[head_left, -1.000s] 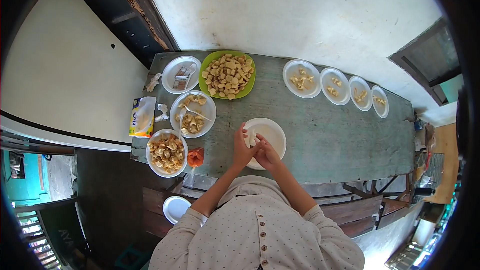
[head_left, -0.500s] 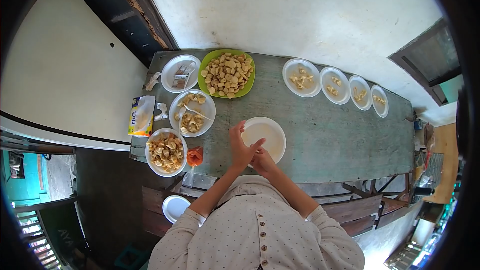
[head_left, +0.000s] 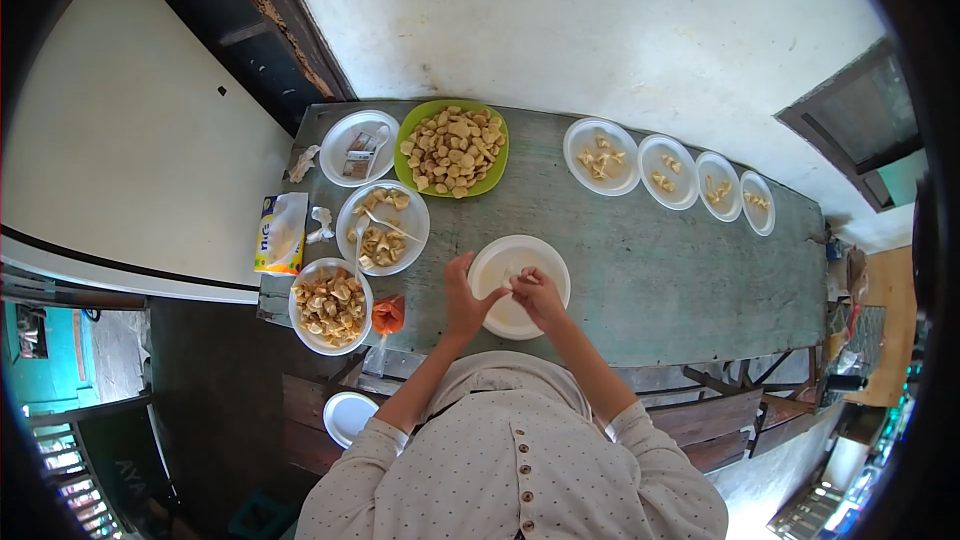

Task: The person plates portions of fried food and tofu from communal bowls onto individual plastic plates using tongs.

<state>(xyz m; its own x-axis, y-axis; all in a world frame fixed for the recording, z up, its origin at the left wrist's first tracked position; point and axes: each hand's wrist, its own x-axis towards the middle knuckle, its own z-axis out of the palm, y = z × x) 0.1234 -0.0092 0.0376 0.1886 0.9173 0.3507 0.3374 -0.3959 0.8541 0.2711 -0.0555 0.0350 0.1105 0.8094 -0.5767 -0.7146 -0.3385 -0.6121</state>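
A white round plate (head_left: 545, 252) lies at the front middle of the table, with a whitish layer inside that I cannot make out. My left hand (head_left: 466, 302) is at its left rim, thumb spread from the fingers and holding nothing visible. Over the plate's right part, my right hand (head_left: 540, 298) has its fingers pinched together, close to the left thumb. Whatever may be between those fingertips is too small to name. To the left, an orange-red packet (head_left: 388, 315) rests beside a bowl of cut, brownish food pieces (head_left: 330, 307).
A green plate of round pale pieces (head_left: 407, 147) stands at the back. Left are a plate with folded pieces and plastic cutlery (head_left: 421, 210), a plate with small packets (head_left: 335, 130) and a tissue pack (head_left: 281, 233). Several white plates with small pieces (head_left: 601, 187) line the back right.
My hands were touching over the plate's front edge. Now they are slightly apart, the right farther forward over the plate and the left a little lower and left.
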